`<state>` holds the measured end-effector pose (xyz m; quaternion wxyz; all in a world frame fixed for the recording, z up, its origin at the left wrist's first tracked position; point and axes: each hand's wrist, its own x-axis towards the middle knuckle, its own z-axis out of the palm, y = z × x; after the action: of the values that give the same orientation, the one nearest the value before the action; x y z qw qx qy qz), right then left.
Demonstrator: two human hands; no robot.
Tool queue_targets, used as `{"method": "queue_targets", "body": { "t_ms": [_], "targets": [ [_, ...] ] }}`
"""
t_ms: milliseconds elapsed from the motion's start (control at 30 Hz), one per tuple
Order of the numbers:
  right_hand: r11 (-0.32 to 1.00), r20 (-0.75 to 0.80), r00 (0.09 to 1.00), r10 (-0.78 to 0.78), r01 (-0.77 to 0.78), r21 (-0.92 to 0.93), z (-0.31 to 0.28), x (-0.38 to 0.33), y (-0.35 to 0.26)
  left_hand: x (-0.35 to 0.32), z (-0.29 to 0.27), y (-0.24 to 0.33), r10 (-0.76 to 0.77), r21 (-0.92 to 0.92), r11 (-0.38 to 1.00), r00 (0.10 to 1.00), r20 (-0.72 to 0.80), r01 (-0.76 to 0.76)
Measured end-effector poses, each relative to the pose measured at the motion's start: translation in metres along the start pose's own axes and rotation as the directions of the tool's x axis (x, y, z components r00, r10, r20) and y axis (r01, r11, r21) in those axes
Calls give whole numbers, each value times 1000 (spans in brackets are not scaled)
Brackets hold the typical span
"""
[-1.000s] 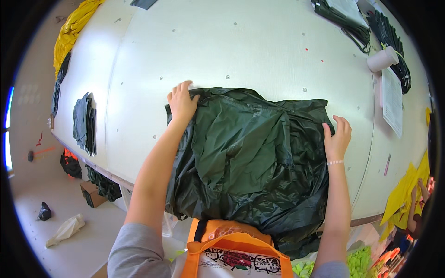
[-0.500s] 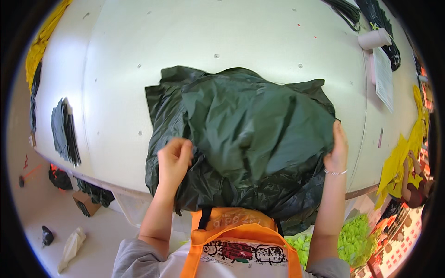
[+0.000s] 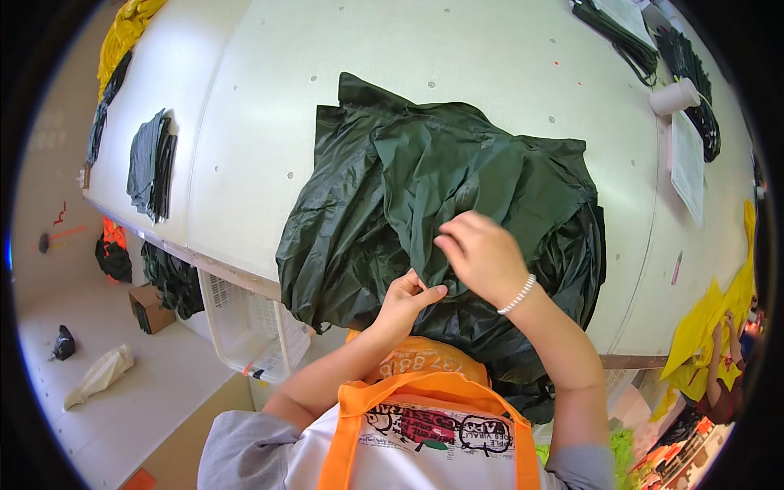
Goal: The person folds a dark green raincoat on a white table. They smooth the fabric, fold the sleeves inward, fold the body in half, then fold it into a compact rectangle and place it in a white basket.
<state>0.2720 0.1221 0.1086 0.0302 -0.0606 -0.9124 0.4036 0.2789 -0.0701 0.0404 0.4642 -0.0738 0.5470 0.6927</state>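
Observation:
A dark green sheet of thin, shiny, coated fabric (image 3: 343, 229) lies bunched in a wide heap at the table's near edge, its lower folds hanging over my lap. At the heap's near middle, my left hand (image 3: 404, 302) pinches a fold of the fabric between thumb and fingers. Just above and to the right of it, my right hand (image 3: 483, 255) hovers over the cloth, slightly blurred, with its fingers curled in. Whatever those curled fingers hold, if anything, is hidden.
On the white table (image 3: 261, 82), a stack of folded dark pieces (image 3: 151, 166) lies at left. A white cylinder (image 3: 674, 97), a paper sheet (image 3: 687, 167) and dark strip bundles (image 3: 616, 41) lie at far right. A white basket (image 3: 245, 322) stands below the left edge. Another person's hands (image 3: 723, 327) handle yellow fabric (image 3: 694, 327).
My right hand has left the fabric's right edge and come inward to the middle. The left hand has moved right and nearer, now pinching a fold. The view has shifted, and the cloth is more gathered.

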Motion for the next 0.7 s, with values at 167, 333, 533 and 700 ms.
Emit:
{"method": "queue_targets", "body": {
  "t_ms": [167,333,533,700],
  "targets": [
    [975,180,973,147,-173,141,4,8,17,-20,26,56,-79,-718,667,977,196,198],
    [985,504,851,146,-173,6,-2,13,26,-25,33,35,-124,-193,964,953,275,181],
    [937,877,468,111,-343,65,52,7,84,-12,59,92,13,7,1000,995,101,-14],
    [976,760,633,147,34,-217,162,27,151,-34,88,101,-30,-300,949,977,210,94]
  ]
}}
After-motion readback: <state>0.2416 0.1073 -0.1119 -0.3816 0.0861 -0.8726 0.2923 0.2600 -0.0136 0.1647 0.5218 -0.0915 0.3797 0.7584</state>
